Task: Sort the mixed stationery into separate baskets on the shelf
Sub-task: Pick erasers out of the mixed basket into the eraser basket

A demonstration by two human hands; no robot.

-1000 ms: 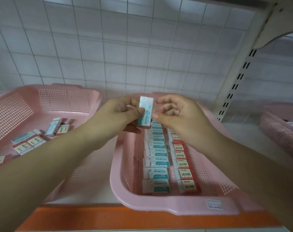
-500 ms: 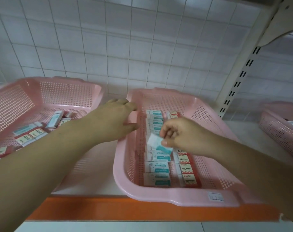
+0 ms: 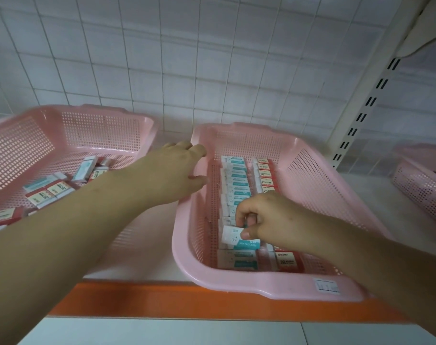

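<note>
The right hand [image 3: 266, 220] pinches a white-and-teal boxed eraser [image 3: 238, 238]; it should seat flush in the teal row of the middle pink perforated basket [image 3: 311, 170]. The left hand [image 3: 177, 170] hovers open, empty.

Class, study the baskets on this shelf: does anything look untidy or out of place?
Yes. The left basket holds a loose jumble of teal and red erasers lying at mixed angles. In the middle basket they sit in neat rows by colour, where the right hand holds one teal eraser tilted over its row.
</note>
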